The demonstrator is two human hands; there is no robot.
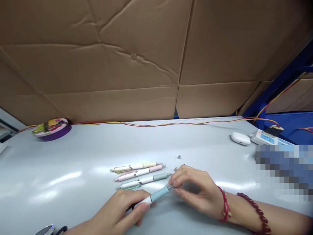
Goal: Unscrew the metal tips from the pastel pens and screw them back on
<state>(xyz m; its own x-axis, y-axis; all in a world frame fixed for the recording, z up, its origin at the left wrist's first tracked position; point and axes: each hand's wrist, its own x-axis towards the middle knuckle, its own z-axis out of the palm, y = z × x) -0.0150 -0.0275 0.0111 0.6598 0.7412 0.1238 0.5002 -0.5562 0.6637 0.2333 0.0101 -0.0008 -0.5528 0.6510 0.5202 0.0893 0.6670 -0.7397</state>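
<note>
Blue pen (pixel 159 194) grasped by the left hand (pixel 121 206), tip (pixel 170 187) pinched by the right hand (pixel 207 192); three pens (pixel 144 171) lie beyond.

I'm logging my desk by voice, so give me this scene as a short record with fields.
Left hand: holds a slim pale-blue-and-white pen
Right hand: fingers at that pen's silver tip; firm grip unclear
Pens lying beyond: yellow-and-white pen, pink-and-white pen, green-and-white pen
Small parts: tiny silver metal pieces near the right hand
Far left: round purple tin with flowered top
Far right: rounded glossy white case, white power strip with blue sockets
</note>
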